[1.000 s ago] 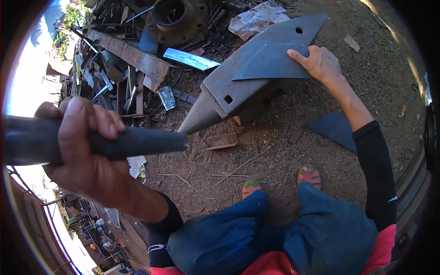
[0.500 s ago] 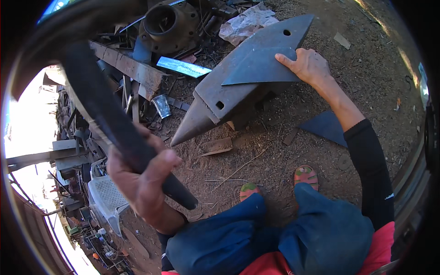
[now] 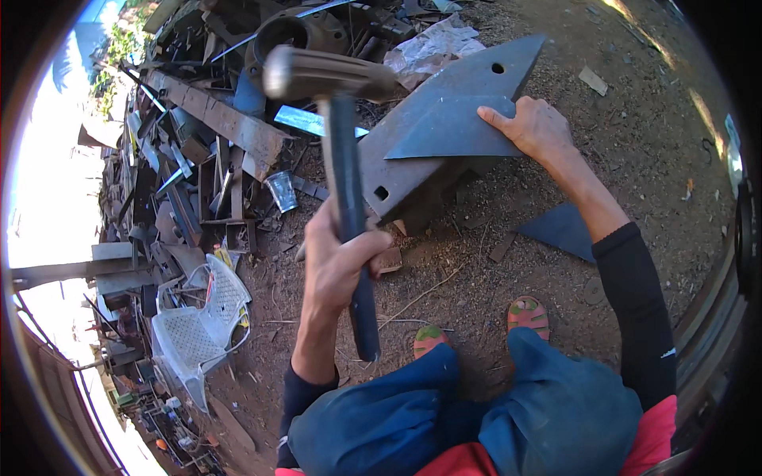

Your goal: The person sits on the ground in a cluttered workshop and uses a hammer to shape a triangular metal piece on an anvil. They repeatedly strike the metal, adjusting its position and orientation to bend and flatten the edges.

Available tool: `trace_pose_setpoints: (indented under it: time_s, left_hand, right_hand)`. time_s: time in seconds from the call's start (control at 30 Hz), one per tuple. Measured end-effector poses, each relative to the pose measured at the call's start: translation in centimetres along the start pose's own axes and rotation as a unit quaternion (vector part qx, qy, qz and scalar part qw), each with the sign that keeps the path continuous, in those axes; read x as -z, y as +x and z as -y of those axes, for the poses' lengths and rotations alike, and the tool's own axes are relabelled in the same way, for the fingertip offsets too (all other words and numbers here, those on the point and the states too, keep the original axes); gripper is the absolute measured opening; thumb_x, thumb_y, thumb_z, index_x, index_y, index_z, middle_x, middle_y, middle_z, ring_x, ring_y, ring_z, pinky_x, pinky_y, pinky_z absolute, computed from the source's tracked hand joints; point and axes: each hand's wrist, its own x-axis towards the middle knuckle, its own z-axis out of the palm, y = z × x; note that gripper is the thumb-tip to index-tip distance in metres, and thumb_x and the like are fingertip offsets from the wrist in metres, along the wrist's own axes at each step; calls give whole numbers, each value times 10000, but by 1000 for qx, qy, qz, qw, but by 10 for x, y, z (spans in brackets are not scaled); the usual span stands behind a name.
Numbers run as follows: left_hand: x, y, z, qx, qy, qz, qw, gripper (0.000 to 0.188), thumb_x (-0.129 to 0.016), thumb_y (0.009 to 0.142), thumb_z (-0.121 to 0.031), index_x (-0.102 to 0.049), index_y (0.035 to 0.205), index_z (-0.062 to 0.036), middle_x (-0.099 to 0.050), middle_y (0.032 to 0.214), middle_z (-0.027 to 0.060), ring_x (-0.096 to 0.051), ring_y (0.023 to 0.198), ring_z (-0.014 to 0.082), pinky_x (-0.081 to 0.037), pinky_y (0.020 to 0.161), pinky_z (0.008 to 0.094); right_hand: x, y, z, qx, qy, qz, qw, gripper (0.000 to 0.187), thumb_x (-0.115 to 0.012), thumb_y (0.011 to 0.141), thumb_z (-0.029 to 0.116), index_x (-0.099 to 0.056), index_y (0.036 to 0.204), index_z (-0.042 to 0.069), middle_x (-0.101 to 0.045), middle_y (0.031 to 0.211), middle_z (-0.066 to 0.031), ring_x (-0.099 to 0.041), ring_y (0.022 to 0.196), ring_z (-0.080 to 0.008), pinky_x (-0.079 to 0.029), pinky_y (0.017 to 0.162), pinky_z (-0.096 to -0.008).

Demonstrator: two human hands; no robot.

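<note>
Left grip [image 3: 332, 266] clenches hammer [image 3: 344, 174]; metal sheet [image 3: 448, 131] lies ahead-right, long edge left-right on anvil [image 3: 409, 176]. Right grip [image 3: 541, 127], nearer, holds its right end

hammer [image 3: 344, 178] head-up; grey pointed sheet [image 3: 451, 131] lying on anvil [image 3: 403, 181]

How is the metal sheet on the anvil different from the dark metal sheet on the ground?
The upper sheet lies on top of the anvil; the lower sheet lies on the ground.
The right hand has its thumb on the upper sheet, while no hand touches the lower sheet.
The upper sheet looks paler and grayer; the lower sheet looks darker.
Both look thin and flat, with a pointed left end.
</note>
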Motion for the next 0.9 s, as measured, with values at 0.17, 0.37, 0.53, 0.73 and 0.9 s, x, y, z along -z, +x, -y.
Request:
trace_pose_setpoints:
  time_s: [0.17, 0.37, 0.53, 0.73, 0.9]
  left_hand:
    - [37, -37, -52, -253, -74, -84, 961, 388, -647, 803, 5, -452, 1135, 48, -523, 676, 86, -504, 443, 123, -461, 401, 254]
    - [31, -9, -92, -380, -89, -129, 912, 216, -622, 892, 29, -501, 1067, -9, -564, 711, 78, -543, 481, 126, -481, 459, 269]
    - [-3, 43, -7, -108, 116, -41, 987, 198, -726, 787, -42, -555, 883, -11, -600, 658, 37, -565, 486, 95, -465, 446, 248]
    - [-6, 17, 42, 2, -85, 33, 996, 280, -674, 758, 7, -480, 959, -9, -537, 625, 34, -545, 463, 117, -439, 425, 243]
    - [26, -25, 106, 67, 57, -49, 995, 310, -693, 777, -13, -546, 1049, 9, -562, 674, 1, -540, 491, 81, -442, 445, 239]
  right_hand:
    - [-11, -5, -3, -5, 7, -1, 1000, 913, -511, 806, 843, -697, 856, -50, -704, 844, -256, -713, 876, -404, -555, 777, -521]
    - [-6, -4, 11, -13, 3, 31, 999, 930, -516, 805, 841, -708, 890, -65, -706, 825, -253, -721, 849, -395, -557, 770, -519]
    - [0, -5, 11, -25, -2, 30, 999, 868, -549, 814, 808, -722, 916, -36, -719, 893, -242, -722, 883, -388, -571, 771, -506]
    - [1, -2, -4, -66, 47, 20, 996, 901, -574, 785, 820, -708, 984, -48, -718, 948, -242, -709, 948, -395, -551, 823, -508]
    - [8, 5, -38, -109, 67, -4, 992, 909, -594, 754, 834, -719, 916, -52, -718, 903, -259, -717, 902, -398, -546, 806, -509]
